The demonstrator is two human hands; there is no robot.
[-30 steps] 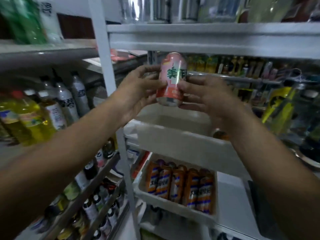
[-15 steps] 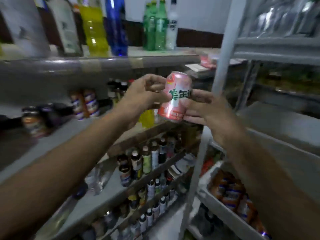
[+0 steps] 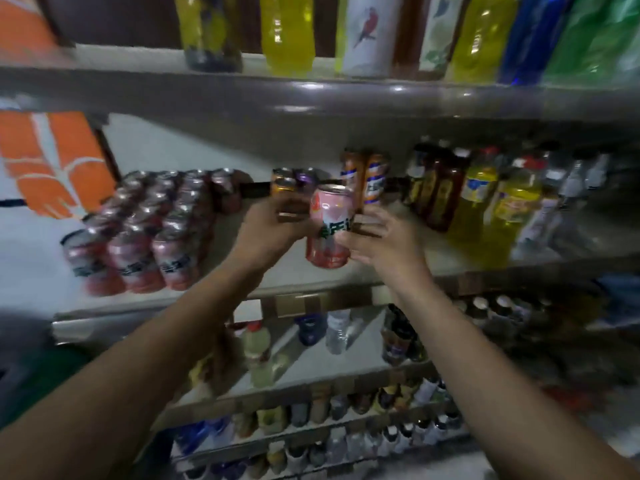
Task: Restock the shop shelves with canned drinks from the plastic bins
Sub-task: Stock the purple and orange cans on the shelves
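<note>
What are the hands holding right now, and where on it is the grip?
Both hands hold one pink aluminium drink can by its side wall: left hand on its left side, right hand on its right, around mid-height.

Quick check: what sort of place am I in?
Most likely a small shop's drinks section: tiered shelves lined with bottles, rows of pink cans, and a matching can held up at that shelf.

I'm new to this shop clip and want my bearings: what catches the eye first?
A pink can, upright, held between the left hand and the right hand in front of the middle shelf. Left of it on that shelf stands a packed block of pink cans; tall yellow bottles line the top shelf.
</note>
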